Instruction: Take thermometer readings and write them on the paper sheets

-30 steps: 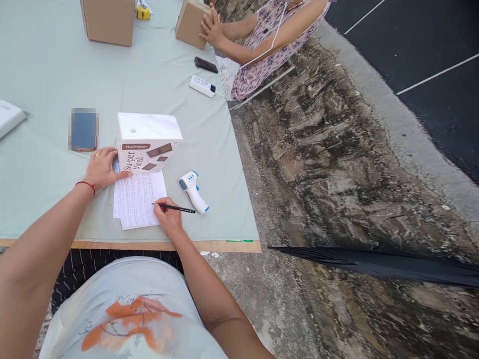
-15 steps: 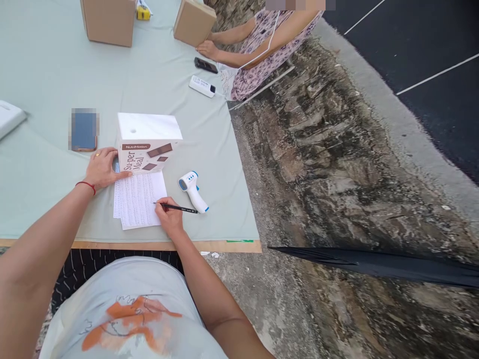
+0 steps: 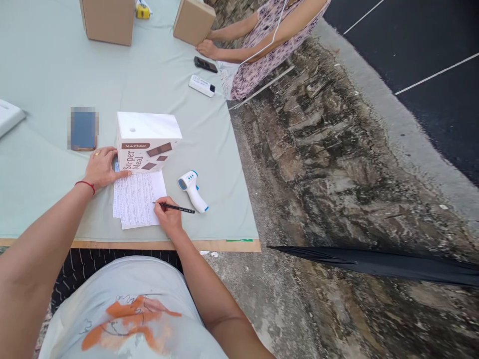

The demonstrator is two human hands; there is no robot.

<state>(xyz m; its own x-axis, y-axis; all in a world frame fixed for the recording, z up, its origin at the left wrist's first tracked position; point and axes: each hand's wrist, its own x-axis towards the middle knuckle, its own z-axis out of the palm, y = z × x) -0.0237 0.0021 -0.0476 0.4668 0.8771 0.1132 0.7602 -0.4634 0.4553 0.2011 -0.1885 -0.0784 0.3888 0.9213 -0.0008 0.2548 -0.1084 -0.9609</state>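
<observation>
My right hand (image 3: 168, 217) pinches a black pen (image 3: 178, 207), its tip at the right part of the top sheet of paper (image 3: 140, 202). The sheet carries dense rows of writing and overlaps another sheet at its left. My left hand (image 3: 101, 168) rests with fingers apart at the lower left corner of a white box (image 3: 149, 126) printed "Su-per Meal". The thumb lies along the foot of the box, over the top edge of the papers. The box stands upright on the far end of the sheets. A white and blue infrared thermometer (image 3: 192, 191) lies right of the papers.
A phone (image 3: 84, 130) lies left of the box on the pale green tablecloth (image 3: 48, 199). Farther off are two cardboard boxes (image 3: 108, 22), a yellow item (image 3: 142, 11), a black device (image 3: 205, 64) and a white device (image 3: 201, 86). Another person's hands (image 3: 208, 49) touch the smaller carton.
The pen's back end has tilted slightly in my right hand. My left hand, the box and the papers have stayed put. The view has shifted a little.
</observation>
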